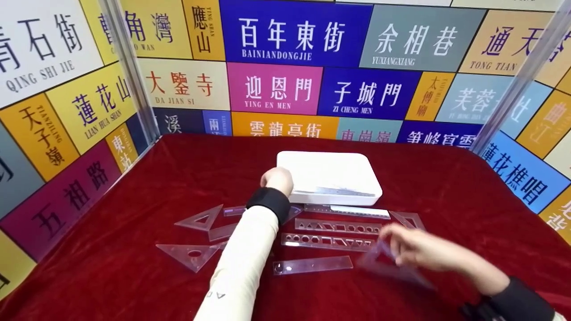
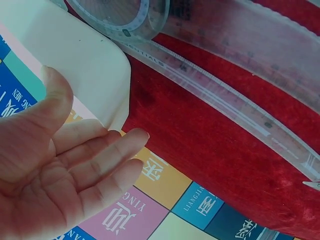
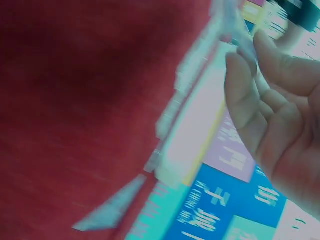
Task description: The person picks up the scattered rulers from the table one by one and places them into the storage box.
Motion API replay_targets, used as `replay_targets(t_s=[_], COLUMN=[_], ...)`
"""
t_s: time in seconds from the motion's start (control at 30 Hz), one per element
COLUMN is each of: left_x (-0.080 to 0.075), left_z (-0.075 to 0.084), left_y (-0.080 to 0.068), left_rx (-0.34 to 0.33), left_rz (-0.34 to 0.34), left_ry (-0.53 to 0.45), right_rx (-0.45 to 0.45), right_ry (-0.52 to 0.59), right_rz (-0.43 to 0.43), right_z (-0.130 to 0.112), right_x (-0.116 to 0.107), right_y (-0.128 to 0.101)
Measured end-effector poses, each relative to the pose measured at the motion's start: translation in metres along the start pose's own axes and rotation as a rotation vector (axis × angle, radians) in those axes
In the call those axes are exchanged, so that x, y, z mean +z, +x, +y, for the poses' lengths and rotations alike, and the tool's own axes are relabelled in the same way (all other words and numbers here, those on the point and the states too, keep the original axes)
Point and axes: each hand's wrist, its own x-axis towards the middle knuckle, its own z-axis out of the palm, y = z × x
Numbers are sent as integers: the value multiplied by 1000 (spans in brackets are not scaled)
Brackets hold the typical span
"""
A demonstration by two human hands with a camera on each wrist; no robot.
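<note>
My right hand (image 1: pixel 417 249) pinches a clear, purplish set square (image 1: pixel 371 264) by its upper corner, over the near right part of the cloth; hand and set square are blurred. In the right wrist view, thumb and forefinger meet on a see-through piece. My left hand (image 1: pixel 277 179) is at the left side of a white plastic box (image 1: pixel 330 171). The left wrist view shows its fingers loosely extended beside the box wall, holding nothing visible. Clear rulers (image 1: pixel 343 191) show at the box's near side. Two template rulers, the upper one (image 1: pixel 303 225) and the lower one (image 1: pixel 292 243), lie nearest the right hand.
Two clear set squares, the far one (image 1: pixel 187 223) and the near one (image 1: pixel 176 254), lie left of my left forearm. A clear ruler (image 1: pixel 312 266) lies in front, a long ruler (image 1: pixel 366 212) along the box, another set square (image 1: pixel 419 220) at right. Sign-covered walls (image 1: pixel 272 96) surround the red cloth (image 1: pixel 134 200).
</note>
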Motion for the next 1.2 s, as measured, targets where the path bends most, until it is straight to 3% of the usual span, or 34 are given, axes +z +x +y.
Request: replay_targets(t_s=[0.1,0.2,0.23,0.3,0.43,0.5,0.7,0.77,0.9,0.93,1.0,1.07,1.2], left_x=[4,7,5,7,11,10,8,-5,-7,-8,3,-2,3], left_z=[1,1,0,0,0,0,2,-1,-2,-1,2,3,4], left_y=[6,11,5,7,11,12,12,-11,-14,-14,7,2,11], left_rx=[1,11,15,16,14,16,-2,10,2,-6,-30,-45,-46], left_rz=[29,22,40,29,24,4,33,17,1,-13,-18,-46,-39], left_ry=[-1,0,4,3,-17,-37,-27,-20,-31,-36,-44,-37,-28], right_rx=[-87,-76,-60,-19,62,95,189,227,274,286,300,304,296], right_ry=[-211,-417,-478,-579,-670,-679,-663,-666,-698,-710,-724,-720,-697], right_rz=[239,452,509,586,642,645,609,588,518,492,436,370,243], right_z=[-4,-4,-2,5,24,35,64,72,83,84,86,87,88], right_x=[-16,-29,-33,-40,-51,-52,-43,-37,-27,-25,-22,-20,-17], right_y=[17,41,50,68,101,115,141,145,151,152,153,155,156])
